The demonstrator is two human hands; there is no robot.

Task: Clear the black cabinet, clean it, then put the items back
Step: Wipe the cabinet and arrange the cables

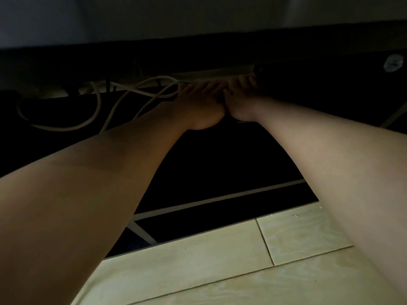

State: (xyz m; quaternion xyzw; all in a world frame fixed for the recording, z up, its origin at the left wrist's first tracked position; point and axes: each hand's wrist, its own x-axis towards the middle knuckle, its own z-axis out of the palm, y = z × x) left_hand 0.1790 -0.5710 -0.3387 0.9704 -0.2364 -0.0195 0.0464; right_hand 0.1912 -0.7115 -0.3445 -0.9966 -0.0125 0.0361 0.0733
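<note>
Very dark shot. Both bare forearms reach forward and deep into the low opening of the black cabinet (220, 164). The left hand (199, 104) and right hand (239, 102) sit side by side at the back, with the heels of the palms touching or nearly so. The left fingers (197, 88) point toward the back wall. The right fingers (243, 81) point the same way, just right of them. Too dim and blurred to say whether either hand is released, clenched or grasping something: cannot tell for both.

Just beyond the fingertips a pale long strip (211, 73) runs along the back; contact with it is unclear. Left of the left fingers, white cables (123, 100) loop across the dark shelf. One strand reaches up to the left fingertips, but whether it is held cannot be told. Well right of the right fingers and higher up, a small round pale object (394, 62) shows on the dark panel, blurred.

The cabinet's dark shelf surface lies under both arms. Its top edge runs as a black band above the fingers. Nearer the camera than the hands, a thin pale edge line (220, 200) crosses the cabinet's bottom front. Closer still, pale floor tiles (198, 271) sit below the elbows.
</note>
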